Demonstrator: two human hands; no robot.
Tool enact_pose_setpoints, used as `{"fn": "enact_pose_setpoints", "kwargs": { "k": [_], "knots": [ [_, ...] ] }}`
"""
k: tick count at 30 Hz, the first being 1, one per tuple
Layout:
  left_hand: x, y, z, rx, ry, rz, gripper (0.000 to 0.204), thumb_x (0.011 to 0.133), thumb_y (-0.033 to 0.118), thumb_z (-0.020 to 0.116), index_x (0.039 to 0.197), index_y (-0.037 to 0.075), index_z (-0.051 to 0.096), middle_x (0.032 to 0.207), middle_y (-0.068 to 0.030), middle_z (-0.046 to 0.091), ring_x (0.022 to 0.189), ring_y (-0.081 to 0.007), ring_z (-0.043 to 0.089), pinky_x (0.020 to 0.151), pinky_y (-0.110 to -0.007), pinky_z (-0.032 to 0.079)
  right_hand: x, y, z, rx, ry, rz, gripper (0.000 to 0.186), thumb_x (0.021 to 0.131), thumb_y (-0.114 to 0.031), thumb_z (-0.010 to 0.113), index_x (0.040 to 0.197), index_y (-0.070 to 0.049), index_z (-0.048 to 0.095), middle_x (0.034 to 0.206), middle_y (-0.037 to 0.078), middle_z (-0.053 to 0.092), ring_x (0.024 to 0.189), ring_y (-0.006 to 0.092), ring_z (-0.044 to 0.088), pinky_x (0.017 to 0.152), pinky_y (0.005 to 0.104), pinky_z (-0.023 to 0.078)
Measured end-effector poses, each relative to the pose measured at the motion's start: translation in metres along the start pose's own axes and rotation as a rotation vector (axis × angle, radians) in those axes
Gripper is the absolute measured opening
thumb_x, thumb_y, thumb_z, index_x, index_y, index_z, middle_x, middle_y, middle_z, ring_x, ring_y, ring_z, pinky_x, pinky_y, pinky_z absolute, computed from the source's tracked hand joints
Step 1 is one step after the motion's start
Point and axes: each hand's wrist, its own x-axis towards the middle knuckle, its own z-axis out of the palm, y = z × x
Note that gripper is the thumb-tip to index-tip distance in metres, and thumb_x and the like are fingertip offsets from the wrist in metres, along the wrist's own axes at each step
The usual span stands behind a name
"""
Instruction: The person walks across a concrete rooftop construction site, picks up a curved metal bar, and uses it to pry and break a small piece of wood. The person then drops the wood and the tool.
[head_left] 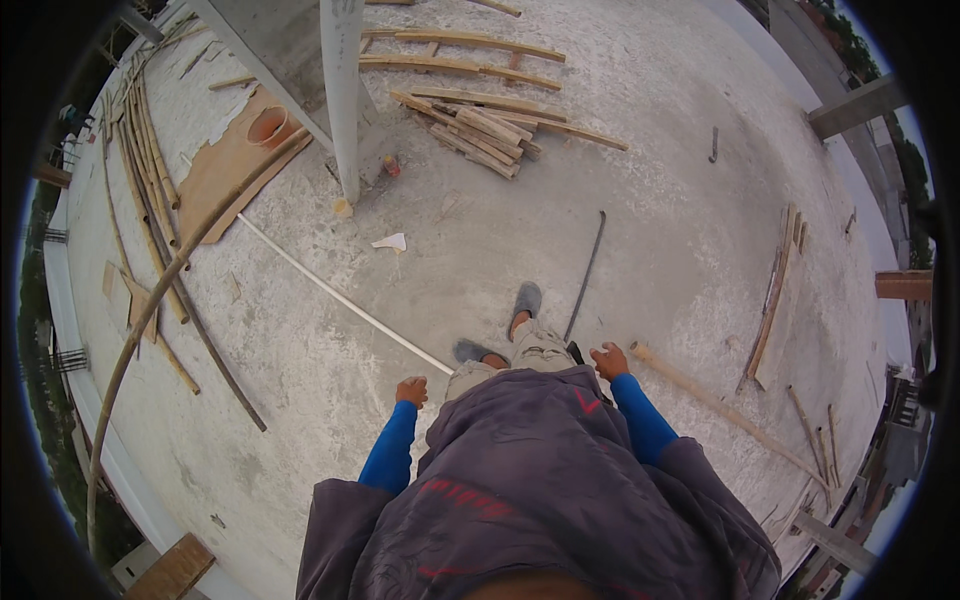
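My left hand point(411, 391) hangs at my side with its fingers curled in, and nothing shows in it. On the other side, my right hand point(608, 362) is loosely bent with fingers a little apart and no object visible in them. A small black thing point(574, 352) shows beside my right thigh; its kind is unclear. Past it a thin dark rod point(587, 272) lies on the concrete. A long white pipe point(340, 298) runs along the floor toward my left leg. To the right of my right hand lies a long wooden pole point(720, 410).
A pile of short timbers point(480, 137) lies ahead, with a wooden ladder-like frame point(460, 62) beyond. At left are bamboo poles point(150, 215), a long curved pole point(150, 310), a brown sheet point(225, 165) and an orange bucket point(268, 128). A pale column point(342, 100) stands ahead; planks point(775, 300) lie right.
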Motion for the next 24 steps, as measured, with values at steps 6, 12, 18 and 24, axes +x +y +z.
{"fn": "enact_pose_setpoints", "kwargs": {
  "k": [6, 12, 18, 24],
  "knots": [
    [0.004, 0.013, 0.03, 0.396, -0.137, 0.316, 0.032, 0.085, 0.027, 0.063, 0.103, 0.003, 0.073, 0.081, -0.0099, 0.071, 0.067, -0.0198, 0.067, 0.055, -0.035, 0.053, -0.052, 0.054, 0.023, 0.066, 0.095, 0.268, 0.069, 0.082, -0.047, 0.066, 0.124, 0.007, 0.057, 0.12, 0.029, 0.062, 0.113, 0.0414, 0.06, 0.097, 0.044, 0.047],
    [0.049, 0.066, 0.021, 0.77, -0.262, 0.584, 0.026, 0.088, 0.023, 0.06, 0.103, 0.007, 0.073, 0.093, -0.0142, 0.072, 0.087, -0.0239, 0.069, 0.074, -0.036, 0.054, -0.097, 0.103, 0.104, 0.138, 0.165, 0.451, 0.051, 0.083, -0.044, 0.067, 0.104, 0.003, 0.067, 0.11, 0.025, 0.066, 0.104, 0.0413, 0.063, 0.087, 0.0462, 0.051],
    [0.073, 0.174, 0.0, 1.448, -0.486, 1.017, 0.022, 0.088, 0.021, 0.062, 0.106, 0.008, 0.064, 0.098, -0.014, 0.069, 0.084, -0.0301, 0.069, 0.07, -0.038, 0.054, -0.138, 0.098, 0.199, 0.458, 0.103, 0.67, 0.033, 0.084, -0.035, 0.067, 0.094, -0.003, 0.071, 0.102, 0.02, 0.07, 0.095, 0.0382, 0.067, 0.081, 0.0437, 0.053],
    [0.037, 0.299, 0.082, 1.234, -0.44, 0.497, 0.035, 0.087, 0.031, 0.065, 0.111, 0.006, 0.065, 0.085, -0.0084, 0.066, 0.07, -0.0194, 0.066, 0.053, -0.035, 0.049, -0.154, 0.068, 0.239, 0.761, 0.157, 0.78, 0.037, 0.082, -0.036, 0.069, 0.099, -0.003, 0.069, 0.102, 0.021, 0.069, 0.095, 0.04, 0.066, 0.08, 0.0454, 0.053]
  ]
}}
